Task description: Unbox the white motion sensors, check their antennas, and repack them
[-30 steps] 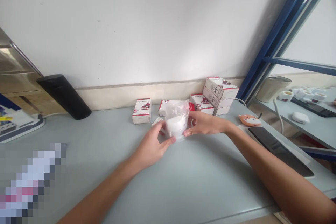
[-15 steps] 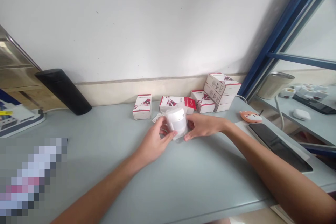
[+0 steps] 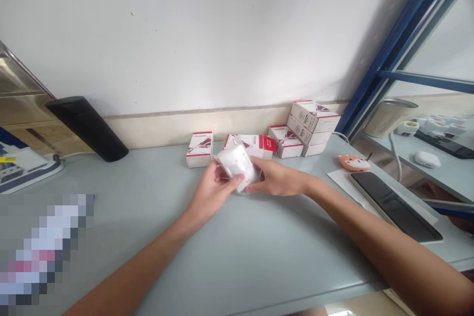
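A white motion sensor (image 3: 235,160) in a clear plastic bag is held over the desk, its flat side showing several small marks. My left hand (image 3: 212,190) grips it from the left, thumb across its lower face and the other fingers partly hidden behind. From the right, my right hand (image 3: 279,177) has fingers and thumb closed around the lower edge of the sensor and bag. Just behind lies a white and red carton (image 3: 255,143) with a red flap at its right end, partly covered by the sensor.
Another small carton (image 3: 200,149) stands to the left, and several more are stacked (image 3: 314,123) at the right by the wall. A black cylinder (image 3: 89,128) leans at the far left. On the right are a phone (image 3: 396,206) and an orange animal-shaped object (image 3: 354,162) beside a blue-framed mirror (image 3: 425,81).
The sensor has been turned and tilted left, so a flat face now shows instead of the windowed front. Both hands have shifted slightly left with it.
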Demonstrator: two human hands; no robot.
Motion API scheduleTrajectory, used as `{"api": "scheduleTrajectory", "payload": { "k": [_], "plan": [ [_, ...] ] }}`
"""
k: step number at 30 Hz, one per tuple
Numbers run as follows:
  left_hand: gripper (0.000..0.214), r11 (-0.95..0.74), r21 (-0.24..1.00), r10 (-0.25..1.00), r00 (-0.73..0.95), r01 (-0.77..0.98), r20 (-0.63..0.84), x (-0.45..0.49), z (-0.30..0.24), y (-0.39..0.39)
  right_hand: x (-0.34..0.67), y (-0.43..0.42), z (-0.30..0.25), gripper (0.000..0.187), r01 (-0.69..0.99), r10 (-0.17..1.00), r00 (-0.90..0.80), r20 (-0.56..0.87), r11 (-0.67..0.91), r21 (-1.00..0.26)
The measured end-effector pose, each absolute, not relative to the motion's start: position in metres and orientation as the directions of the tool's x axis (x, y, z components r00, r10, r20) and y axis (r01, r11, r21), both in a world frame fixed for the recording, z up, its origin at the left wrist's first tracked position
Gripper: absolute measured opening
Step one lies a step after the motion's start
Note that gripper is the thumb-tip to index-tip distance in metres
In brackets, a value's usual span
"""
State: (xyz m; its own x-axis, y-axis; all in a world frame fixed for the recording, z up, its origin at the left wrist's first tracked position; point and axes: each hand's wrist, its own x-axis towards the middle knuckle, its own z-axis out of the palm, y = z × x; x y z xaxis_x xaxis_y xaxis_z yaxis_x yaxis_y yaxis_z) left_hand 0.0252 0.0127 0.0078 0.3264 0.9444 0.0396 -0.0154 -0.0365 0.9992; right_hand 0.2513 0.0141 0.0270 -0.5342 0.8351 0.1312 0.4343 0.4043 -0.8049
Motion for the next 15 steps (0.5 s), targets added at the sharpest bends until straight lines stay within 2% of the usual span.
{"api": "scheduleTrajectory", "payload": {
  "k": [3, 6, 11, 15],
  "plan": [
    [0.056, 0.097, 0.966, 0.955, 0.295, -0.239, -0.023, 0.024, 0.019, 0.015, 0.254, 0.015, 0.036, 0.047, 0.325, 0.869, -0.475, 0.137, 0.318, -0.890],
    [0.052, 0.219, 0.888, 0.936, 0.344, -0.404, -0.074, 0.021, 0.026, 0.018, 0.252, 0.014, 0.043, 0.043, 0.255, 0.898, -0.408, 0.161, 0.281, -0.925],
    [0.040, 0.330, 0.794, 0.910, 0.396, -0.511, -0.124, 0.017, 0.026, 0.022, 0.239, 0.011, 0.039, 0.039, 0.265, 0.964, -0.150, 0.220, 0.253, -0.930],
    [0.029, 0.339, 0.790, 0.917, 0.367, -0.511, -0.156, 0.018, 0.026, 0.023, 0.230, 0.010, 0.034, 0.043, 0.041, 0.971, -0.227, 0.080, 0.091, -0.995]
  ]
}}
